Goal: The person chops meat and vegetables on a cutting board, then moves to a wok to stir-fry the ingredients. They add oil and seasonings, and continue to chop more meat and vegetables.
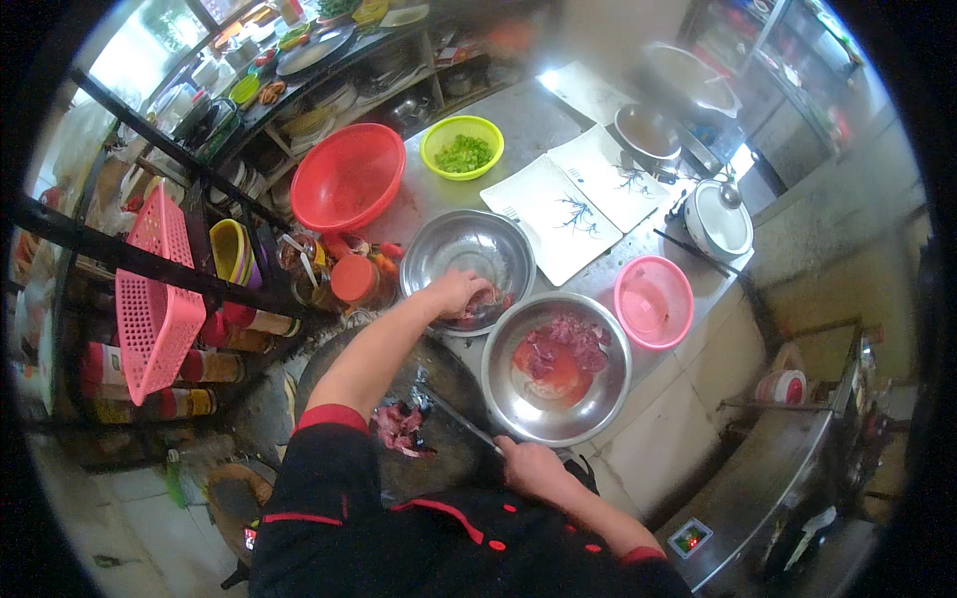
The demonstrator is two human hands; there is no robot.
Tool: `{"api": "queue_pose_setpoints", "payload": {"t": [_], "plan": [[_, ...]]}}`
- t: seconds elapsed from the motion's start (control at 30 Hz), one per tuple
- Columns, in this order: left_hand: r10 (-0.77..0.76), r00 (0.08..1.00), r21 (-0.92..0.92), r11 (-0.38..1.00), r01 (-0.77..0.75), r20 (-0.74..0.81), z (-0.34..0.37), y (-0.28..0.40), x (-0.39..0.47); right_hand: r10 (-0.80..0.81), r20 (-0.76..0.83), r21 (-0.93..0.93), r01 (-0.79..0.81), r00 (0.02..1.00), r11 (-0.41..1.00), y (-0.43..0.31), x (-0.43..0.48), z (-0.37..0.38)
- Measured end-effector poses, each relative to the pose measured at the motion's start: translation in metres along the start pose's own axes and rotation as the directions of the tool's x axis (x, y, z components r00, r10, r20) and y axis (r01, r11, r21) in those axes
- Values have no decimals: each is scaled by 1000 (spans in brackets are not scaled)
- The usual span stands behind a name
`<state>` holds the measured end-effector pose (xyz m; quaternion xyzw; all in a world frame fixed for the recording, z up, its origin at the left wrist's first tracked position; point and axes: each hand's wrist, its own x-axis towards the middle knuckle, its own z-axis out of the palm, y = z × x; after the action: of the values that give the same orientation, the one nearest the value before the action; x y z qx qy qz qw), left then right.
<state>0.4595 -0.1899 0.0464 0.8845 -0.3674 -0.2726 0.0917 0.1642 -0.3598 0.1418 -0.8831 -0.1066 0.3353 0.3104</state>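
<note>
My left hand (457,293) reaches into a steel bowl (426,243), its fingers at some raw meat (484,300) near the bowl's front right side. Whether the fingers grip the meat is hidden. A knife (462,417) is held in my right hand (529,465), its blade lying low over the dark round chopping block (456,456). Cut pieces of raw meat (400,430) rest on the block, left of the blade. Beside the first bowl, a second steel bowl (516,418) holds more red meat (568,347) in bloody liquid.
A red basin (348,176), a yellow-green basket (428,161) of chopped greens and patterned white plates (542,250) stand farther back. A pink basket (654,299) sits at right. Jars, including one red-lidded jar (354,278), and a black metal rack (149,258) border the left.
</note>
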Motion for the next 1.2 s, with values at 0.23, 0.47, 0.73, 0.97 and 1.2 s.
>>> {"api": "queue_pose_setpoints", "payload": {"t": [0.23, 0.47, 0.73, 0.97, 1.2], "plan": [[75, 987, 6, 997, -75, -139, 15, 10, 15, -17, -5, -18, 17, 1000, 1000, -1, 0, -4], [-70, 995, -412, 911, 33, -76, 5, 18, 21, -24, -15, -27, 24, 1000, 999, 3, 2, 1], [232, 950, -146, 953, -265, -211, 7, 28, 23, 13, -23, -9, -13, 1000, 1000, 0, 1, 1], [140, 959, -85, 982, -166, -247, 25, 5, 9, 6, -5, -11, -6, 1000, 1000, -1, 1, -3], [-269, 955, -263, 937, 229, -125, -7, 21, -7, 21, 22, -31, -21, 1000, 999, -4, 1, -4]]}}
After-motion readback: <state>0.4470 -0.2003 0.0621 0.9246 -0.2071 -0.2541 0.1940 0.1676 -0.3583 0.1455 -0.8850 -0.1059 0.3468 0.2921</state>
